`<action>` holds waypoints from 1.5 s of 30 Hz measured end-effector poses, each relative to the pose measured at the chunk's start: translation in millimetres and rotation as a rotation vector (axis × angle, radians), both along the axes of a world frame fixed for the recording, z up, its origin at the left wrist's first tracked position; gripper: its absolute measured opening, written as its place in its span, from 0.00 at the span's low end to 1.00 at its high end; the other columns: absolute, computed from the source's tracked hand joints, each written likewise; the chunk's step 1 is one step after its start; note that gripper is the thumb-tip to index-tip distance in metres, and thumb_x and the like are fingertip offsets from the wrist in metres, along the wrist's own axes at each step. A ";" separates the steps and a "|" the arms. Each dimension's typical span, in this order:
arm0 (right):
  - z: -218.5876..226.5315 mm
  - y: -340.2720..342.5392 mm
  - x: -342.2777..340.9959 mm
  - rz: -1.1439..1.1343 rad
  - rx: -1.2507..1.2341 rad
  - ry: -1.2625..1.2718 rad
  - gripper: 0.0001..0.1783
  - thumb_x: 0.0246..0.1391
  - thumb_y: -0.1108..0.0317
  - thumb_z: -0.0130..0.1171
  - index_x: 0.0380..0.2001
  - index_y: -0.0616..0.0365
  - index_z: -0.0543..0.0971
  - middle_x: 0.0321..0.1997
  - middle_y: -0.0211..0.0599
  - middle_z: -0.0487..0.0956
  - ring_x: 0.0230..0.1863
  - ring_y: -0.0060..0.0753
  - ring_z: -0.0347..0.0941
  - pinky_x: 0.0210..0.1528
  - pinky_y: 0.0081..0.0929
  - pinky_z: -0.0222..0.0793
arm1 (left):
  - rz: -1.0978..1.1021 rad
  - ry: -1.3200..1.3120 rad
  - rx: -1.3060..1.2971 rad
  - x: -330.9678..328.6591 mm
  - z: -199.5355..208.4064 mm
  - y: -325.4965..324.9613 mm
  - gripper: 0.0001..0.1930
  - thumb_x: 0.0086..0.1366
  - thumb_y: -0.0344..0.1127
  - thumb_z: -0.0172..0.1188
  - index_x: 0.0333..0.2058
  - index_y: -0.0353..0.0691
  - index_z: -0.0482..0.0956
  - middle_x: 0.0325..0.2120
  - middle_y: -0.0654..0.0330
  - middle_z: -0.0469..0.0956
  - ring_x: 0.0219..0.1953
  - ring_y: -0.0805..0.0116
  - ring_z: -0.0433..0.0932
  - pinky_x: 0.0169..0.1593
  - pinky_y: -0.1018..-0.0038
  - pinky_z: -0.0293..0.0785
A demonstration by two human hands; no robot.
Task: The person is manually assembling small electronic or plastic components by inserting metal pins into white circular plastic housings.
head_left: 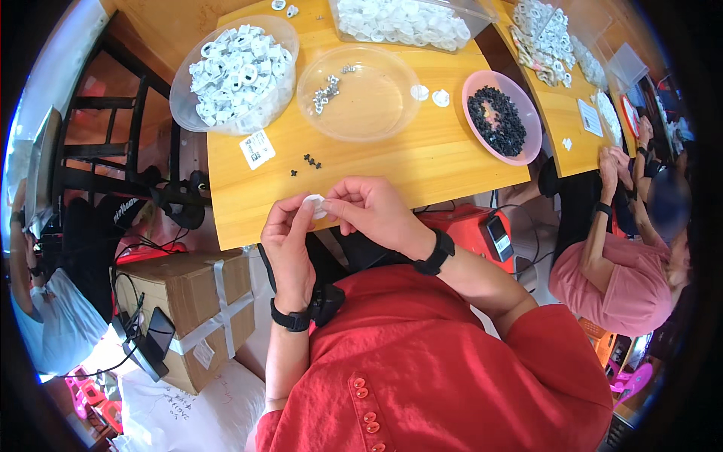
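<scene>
Just over the table's near edge, a small white round plastic part (315,205) is pinched in the fingers of my left hand (289,235). My right hand (376,216) is closed on the same part from the other side, thumb and forefinger at its edge. Fingertips hide some of it. Beyond my hands lie several tiny black pieces (312,162). Farther back, a shallow clear round tray (369,117) contains small silvery metal pieces (325,94). At its right side are two white round parts (441,98). A pink bowl (533,135) of small black pieces (497,139) stands to the right.
White plastic parts (241,71) fill a clear bowl (181,102) at the left, beside a printed label (257,149). A clear box (474,26) of white parts is at the back. A taped carton (151,286) sits left of me. Other people work at both sides.
</scene>
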State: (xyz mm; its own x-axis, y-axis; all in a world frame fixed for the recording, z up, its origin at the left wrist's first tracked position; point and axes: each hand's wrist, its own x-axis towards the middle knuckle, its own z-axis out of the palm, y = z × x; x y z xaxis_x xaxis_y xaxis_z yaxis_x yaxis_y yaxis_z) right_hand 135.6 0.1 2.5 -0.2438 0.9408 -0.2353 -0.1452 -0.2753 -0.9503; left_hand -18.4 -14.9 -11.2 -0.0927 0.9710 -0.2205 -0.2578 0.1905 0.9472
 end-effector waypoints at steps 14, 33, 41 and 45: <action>4.6 17.2 4.6 0.117 -0.199 0.040 0.11 0.56 0.64 0.58 0.30 0.63 0.78 0.22 0.31 0.77 0.17 0.15 0.68 0.19 0.12 0.62 | -0.068 -0.358 0.035 -16.6 -17.6 4.1 0.14 0.68 0.35 0.51 0.49 0.37 0.71 0.40 0.61 0.76 0.41 0.74 0.75 0.45 0.78 0.72; -14.8 183.1 28.0 0.113 0.664 -1.247 0.03 0.42 0.72 0.58 0.24 0.57 0.80 0.27 0.47 0.79 0.32 0.50 0.76 0.35 0.40 0.71 | -0.121 -0.378 -0.026 -22.3 -16.9 7.9 0.14 0.67 0.33 0.53 0.49 0.36 0.72 0.39 0.62 0.75 0.37 0.76 0.74 0.44 0.79 0.73; 2.4 169.0 54.9 0.193 0.554 -1.052 0.06 0.42 0.71 0.60 0.21 0.64 0.78 0.22 0.50 0.77 0.26 0.43 0.76 0.30 0.33 0.72 | -0.139 -0.401 -0.057 -23.4 -13.2 9.7 0.14 0.68 0.33 0.50 0.50 0.36 0.71 0.37 0.61 0.76 0.35 0.75 0.75 0.42 0.79 0.74; 9.8 166.3 68.1 0.123 0.188 -0.722 0.05 0.47 0.73 0.60 0.23 0.64 0.78 0.21 0.36 0.78 0.23 0.23 0.74 0.26 0.21 0.70 | -0.155 -0.417 -0.049 -22.2 -12.7 9.8 0.15 0.68 0.34 0.49 0.50 0.36 0.71 0.37 0.62 0.76 0.36 0.76 0.75 0.43 0.80 0.73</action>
